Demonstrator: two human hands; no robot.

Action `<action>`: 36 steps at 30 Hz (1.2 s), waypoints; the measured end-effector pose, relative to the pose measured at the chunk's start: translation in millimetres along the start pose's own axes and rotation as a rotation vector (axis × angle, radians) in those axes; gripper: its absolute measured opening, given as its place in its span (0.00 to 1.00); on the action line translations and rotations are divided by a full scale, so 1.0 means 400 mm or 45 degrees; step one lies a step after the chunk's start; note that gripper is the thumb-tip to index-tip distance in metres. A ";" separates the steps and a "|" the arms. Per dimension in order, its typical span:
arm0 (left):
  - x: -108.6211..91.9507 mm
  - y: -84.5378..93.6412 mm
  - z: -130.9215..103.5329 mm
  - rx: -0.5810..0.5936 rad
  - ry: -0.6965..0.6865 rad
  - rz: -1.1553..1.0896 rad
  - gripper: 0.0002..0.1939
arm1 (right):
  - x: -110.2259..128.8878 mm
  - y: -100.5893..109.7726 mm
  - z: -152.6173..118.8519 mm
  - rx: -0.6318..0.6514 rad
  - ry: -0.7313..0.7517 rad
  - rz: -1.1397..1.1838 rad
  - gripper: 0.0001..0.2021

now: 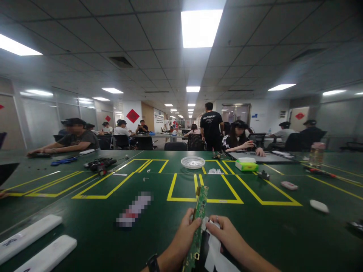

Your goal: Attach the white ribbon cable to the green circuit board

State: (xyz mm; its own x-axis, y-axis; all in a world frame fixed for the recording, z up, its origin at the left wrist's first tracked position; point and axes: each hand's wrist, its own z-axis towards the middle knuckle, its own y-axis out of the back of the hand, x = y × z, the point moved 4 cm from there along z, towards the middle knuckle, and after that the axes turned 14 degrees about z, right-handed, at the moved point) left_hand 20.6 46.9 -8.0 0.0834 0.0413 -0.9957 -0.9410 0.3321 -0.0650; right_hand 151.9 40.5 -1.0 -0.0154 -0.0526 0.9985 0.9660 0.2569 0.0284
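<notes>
A long, narrow green circuit board is held upright and slightly tilted above the near edge of the table. My left hand wraps its left side, thumb across the face of the board. On the right, my right hand pinches a white strip, which looks like tape or paper, beside a black sheet at the board's edge. How the strip joins the board cannot be made out. A dark watch sits on my left wrist.
The green table has yellow tape outlines. On it are a white basket, a green-and-white box, black tools, white cases at the left and a white oval item. People sit and stand beyond.
</notes>
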 end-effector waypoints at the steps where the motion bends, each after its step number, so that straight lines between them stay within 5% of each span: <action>1: -0.003 0.003 0.000 -0.017 0.000 0.000 0.19 | 0.000 0.001 0.001 0.004 0.003 0.001 0.21; 36: -0.003 0.010 0.005 -0.048 -0.068 -0.037 0.18 | -0.001 -0.009 -0.009 0.059 0.058 -0.040 0.16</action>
State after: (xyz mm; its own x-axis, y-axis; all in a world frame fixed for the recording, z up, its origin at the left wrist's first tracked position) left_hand 17.3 50.1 -7.0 0.1270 0.0830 -0.9884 -0.9496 0.2979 -0.0970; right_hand 149.4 36.2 -1.6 -0.0329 -0.1052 0.9939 0.9523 0.2986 0.0631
